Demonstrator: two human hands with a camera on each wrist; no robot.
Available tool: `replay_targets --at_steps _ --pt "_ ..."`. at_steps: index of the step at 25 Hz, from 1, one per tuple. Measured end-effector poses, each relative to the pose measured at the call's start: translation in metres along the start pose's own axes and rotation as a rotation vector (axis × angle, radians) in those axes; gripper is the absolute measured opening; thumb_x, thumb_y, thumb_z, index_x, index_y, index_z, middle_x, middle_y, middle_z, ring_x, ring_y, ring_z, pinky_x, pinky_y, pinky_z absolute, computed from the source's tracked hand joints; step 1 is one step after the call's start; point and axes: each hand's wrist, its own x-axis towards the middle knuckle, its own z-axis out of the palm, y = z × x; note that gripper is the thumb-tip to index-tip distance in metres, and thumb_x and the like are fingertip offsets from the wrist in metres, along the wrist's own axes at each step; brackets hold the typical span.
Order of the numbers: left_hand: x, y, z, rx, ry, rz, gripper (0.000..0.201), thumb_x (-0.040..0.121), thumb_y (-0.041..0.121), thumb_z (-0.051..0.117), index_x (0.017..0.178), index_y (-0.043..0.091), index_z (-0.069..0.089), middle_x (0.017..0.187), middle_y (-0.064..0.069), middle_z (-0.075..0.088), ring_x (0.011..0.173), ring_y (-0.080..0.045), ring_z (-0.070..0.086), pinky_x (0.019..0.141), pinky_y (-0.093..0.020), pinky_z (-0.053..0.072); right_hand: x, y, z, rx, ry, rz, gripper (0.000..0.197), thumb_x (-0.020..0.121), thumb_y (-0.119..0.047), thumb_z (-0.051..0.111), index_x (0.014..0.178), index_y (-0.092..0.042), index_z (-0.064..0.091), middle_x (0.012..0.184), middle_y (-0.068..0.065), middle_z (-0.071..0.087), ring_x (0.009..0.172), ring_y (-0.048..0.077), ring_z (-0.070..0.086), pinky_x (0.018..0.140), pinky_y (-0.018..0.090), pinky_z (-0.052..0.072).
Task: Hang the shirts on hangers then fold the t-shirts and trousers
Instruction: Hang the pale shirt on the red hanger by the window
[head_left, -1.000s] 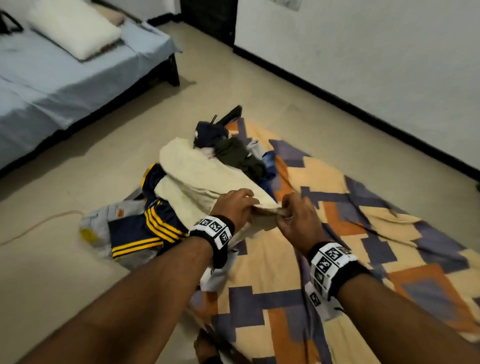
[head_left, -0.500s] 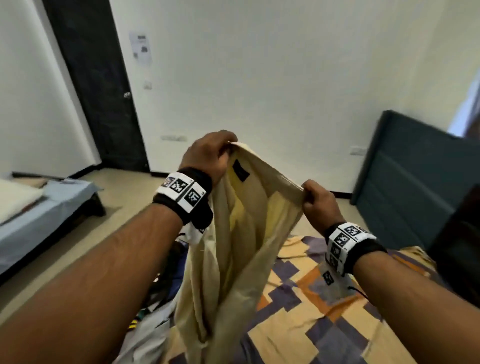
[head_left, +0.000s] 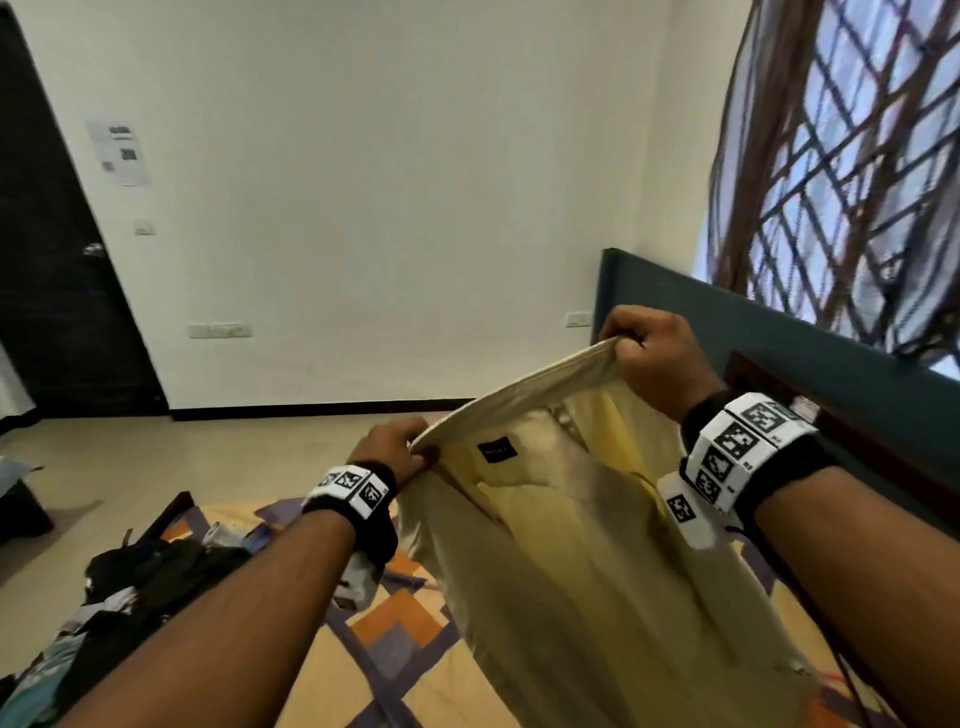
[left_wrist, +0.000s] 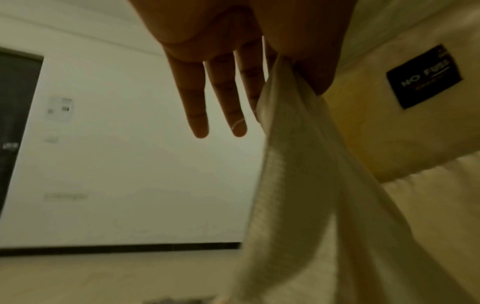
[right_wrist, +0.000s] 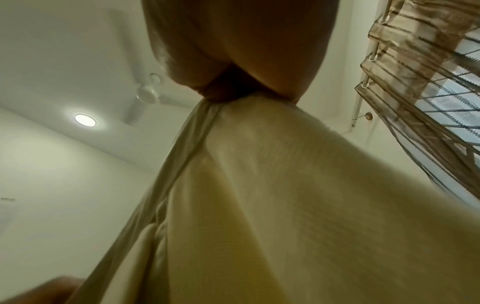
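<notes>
Both hands are holding one cream shirt (head_left: 550, 561) up in the air by its top edge. My left hand (head_left: 393, 451) is pinching one end between thumb and a finger, and my other fingers (left_wrist: 198, 115) are sticking out straight. My right hand (head_left: 649, 358) is making a tight fist around the other end, higher up. The shirt is hanging down between my arms, over a patchwork blanket (head_left: 395, 639). A black label (head_left: 497, 450) is showing inside the shirt. A pile of dark clothes (head_left: 130, 587) is lying on the blanket near my left arm.
</notes>
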Motion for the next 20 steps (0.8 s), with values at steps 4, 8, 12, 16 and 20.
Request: replay_targets --at_steps 4,8,12,16,20 --pt "-0.006 0.012 0.050 -0.254 0.256 -0.055 0.019 0.078 0.006 0.067 0.084 0.021 0.057 0.091 -0.004 0.062 0.084 -0.027 0.058 0.071 -0.028 0.042 -0.003 -0.010 -0.026 -0.078 -0.173 0.034 0.014 0.084 -0.024 0.059 0.071 -0.019 0.061 0.068 -0.007 0.058 0.064 0.005 0.052 0.057 0.020 0.042" --pt "0.007 0.018 0.031 -0.363 0.559 0.007 0.018 0.076 -0.011 0.063 0.088 0.001 0.064 0.103 -0.021 0.054 0.093 -0.032 0.055 0.081 -0.024 0.037 -0.002 -0.010 -0.048 -0.213 -0.431 0.073 0.019 0.080 -0.033 0.075 0.084 -0.015 0.070 0.078 -0.006 0.062 0.074 0.004 0.057 0.065 0.018 0.045" --pt "0.004 -0.022 0.023 -0.150 0.414 0.029 0.022 0.077 -0.003 0.065 0.097 0.005 0.071 0.105 -0.021 0.057 0.097 -0.037 0.056 0.088 -0.035 0.044 0.002 -0.016 -0.049 -0.124 -0.176 -0.020 0.018 0.078 -0.028 0.078 0.086 -0.012 0.073 0.074 -0.013 0.060 0.072 0.001 0.057 0.066 0.012 0.043" --pt "-0.018 -0.059 0.026 -0.176 0.308 -0.067 0.025 0.086 0.005 0.058 0.107 0.013 0.068 0.102 -0.013 0.066 0.098 -0.033 0.060 0.086 -0.034 0.046 -0.015 -0.031 -0.029 -0.141 -0.169 0.017 0.020 0.079 -0.025 0.077 0.093 -0.011 0.075 0.081 -0.008 0.065 0.076 0.000 0.059 0.069 0.003 0.042" --pt "-0.041 -0.079 0.000 -0.257 0.394 -0.056 0.013 0.089 0.017 0.063 0.085 0.005 0.066 0.088 -0.016 0.063 0.084 -0.031 0.057 0.071 -0.029 0.038 -0.050 -0.026 -0.016 -0.102 -0.119 0.203 0.015 0.082 -0.027 0.075 0.094 -0.017 0.076 0.080 -0.010 0.069 0.078 -0.002 0.063 0.072 0.007 0.045"
